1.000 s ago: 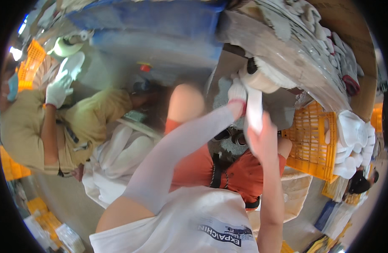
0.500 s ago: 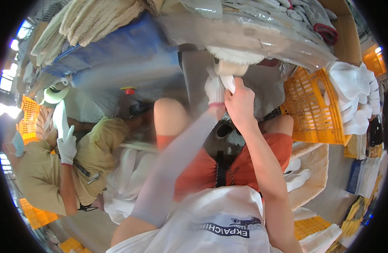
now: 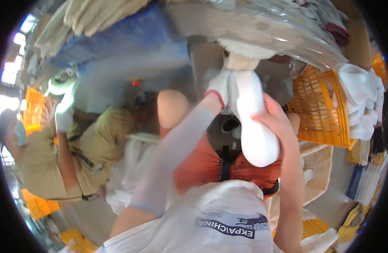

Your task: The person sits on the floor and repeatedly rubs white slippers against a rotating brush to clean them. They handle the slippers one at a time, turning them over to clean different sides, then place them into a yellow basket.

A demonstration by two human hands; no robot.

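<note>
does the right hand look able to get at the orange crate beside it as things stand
Probably yes: the orange crate stands just to the right, with no other object visible between. The right hand is occupied, though, its fingers on a white sole-shaped piece.

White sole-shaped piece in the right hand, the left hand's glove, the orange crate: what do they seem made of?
White sole-shaped piece: moulded foam or rubber, perhaps; smooth with rounded edges.

Glove: probably knitted fabric, soft-looking, with a red cuff band; blur hides the weave.

Orange crate: likely rigid plastic, evenly coloured, with open-grid walls.
</note>
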